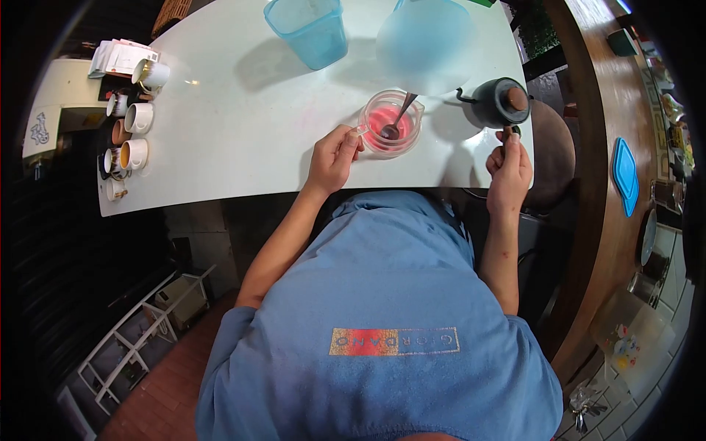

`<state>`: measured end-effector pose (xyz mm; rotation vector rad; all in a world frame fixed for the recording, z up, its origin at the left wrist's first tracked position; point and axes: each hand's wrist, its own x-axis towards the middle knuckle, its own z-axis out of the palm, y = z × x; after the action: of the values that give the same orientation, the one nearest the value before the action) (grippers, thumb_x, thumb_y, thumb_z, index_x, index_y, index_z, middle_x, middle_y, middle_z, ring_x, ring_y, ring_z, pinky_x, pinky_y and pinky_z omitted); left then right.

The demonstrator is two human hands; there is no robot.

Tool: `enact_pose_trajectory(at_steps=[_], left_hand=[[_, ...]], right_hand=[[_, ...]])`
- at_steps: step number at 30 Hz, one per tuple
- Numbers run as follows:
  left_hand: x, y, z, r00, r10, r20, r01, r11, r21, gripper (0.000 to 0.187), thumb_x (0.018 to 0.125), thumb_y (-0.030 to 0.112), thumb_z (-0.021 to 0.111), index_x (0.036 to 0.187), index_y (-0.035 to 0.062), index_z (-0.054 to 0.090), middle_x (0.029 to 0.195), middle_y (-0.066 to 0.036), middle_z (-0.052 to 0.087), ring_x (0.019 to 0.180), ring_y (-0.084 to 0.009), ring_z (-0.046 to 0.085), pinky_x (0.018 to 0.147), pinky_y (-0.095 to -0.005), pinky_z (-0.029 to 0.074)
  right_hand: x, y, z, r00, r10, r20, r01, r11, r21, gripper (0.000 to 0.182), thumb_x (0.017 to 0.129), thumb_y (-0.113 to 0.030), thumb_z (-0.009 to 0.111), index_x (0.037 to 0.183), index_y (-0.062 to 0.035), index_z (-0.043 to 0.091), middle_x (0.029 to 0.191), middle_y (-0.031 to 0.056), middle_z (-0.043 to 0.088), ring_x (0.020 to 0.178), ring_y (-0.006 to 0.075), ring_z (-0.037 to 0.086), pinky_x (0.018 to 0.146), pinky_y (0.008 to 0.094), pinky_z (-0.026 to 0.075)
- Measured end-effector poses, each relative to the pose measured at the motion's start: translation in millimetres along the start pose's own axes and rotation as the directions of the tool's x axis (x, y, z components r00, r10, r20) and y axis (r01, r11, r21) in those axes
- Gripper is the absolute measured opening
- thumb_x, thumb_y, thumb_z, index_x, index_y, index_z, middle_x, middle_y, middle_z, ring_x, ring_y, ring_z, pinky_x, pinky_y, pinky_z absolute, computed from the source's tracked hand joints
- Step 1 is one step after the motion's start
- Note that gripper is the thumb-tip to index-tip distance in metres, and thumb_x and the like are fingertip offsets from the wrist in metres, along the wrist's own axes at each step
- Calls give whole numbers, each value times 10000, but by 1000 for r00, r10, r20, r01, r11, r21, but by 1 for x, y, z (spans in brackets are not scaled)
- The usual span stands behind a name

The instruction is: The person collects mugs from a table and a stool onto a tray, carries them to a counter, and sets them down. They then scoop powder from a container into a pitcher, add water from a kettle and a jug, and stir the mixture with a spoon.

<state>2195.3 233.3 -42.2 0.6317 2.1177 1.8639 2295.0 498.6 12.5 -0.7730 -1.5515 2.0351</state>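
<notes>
My left hand [334, 160] is closed on the handle of a clear glass cup [397, 151] near the table's front edge. Pink-red liquid [379, 121] shows inside it, and a metal spoon [403, 114] leans in the cup with its handle toward the back. My right hand [511, 176] grips the handle of a dark gooseneck kettle [489, 110], which has a round brown lid knob [516, 99]. The kettle is at the table's right side, its thin spout pointing left toward the glass cup.
On the white table [220, 147], a translucent blue container [309, 37] and a pale blue rounded vessel [426, 44] stand behind the cup. Several mugs [138, 117] line the left edge. A round brown stool seat [553, 154] and a wooden counter with a blue lid [626, 176] are at right.
</notes>
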Motion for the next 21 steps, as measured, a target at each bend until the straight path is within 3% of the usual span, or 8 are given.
enact_pose_trajectory(at_steps=[8,18,20,21], left_hand=[[1,0,-3,1000,2,26,-3,1000,31,375,997,317,385,825,25,546,728,-15,544,593,-55,463,500,-199,364],[0,2,0,1000,-14,-20,14,999,-39,334,978,292,462,809,16,544,689,-22,541,594,-84,481,553,-232,397],[0,3,0,1000,-13,-16,12,999,-30,330,978,290,463,813,16,544,692,-22,543,596,-84,482,555,-231,399],[0,3,0,1000,-14,-21,14,999,-37,331,977,291,464,813,16,544,693,-22,543,597,-84,483,556,-231,399]], right_hand=[[-20,-30,10,974,-215,70,226,936,-270,314,980,-218,480,1021,72,593,651,-50,453,560,10,357,493,183,277],[-19,-24,19,937,-341,77,345,864,-368,277,977,-182,490,1054,62,597,649,-58,438,555,2,340,491,182,244],[-20,-26,19,942,-323,86,330,857,-396,294,964,-203,516,1068,60,595,701,-22,510,622,32,446,549,181,353],[-20,-26,19,942,-323,86,330,857,-395,294,964,-203,516,1068,60,595,701,-22,510,622,32,446,549,181,353]])
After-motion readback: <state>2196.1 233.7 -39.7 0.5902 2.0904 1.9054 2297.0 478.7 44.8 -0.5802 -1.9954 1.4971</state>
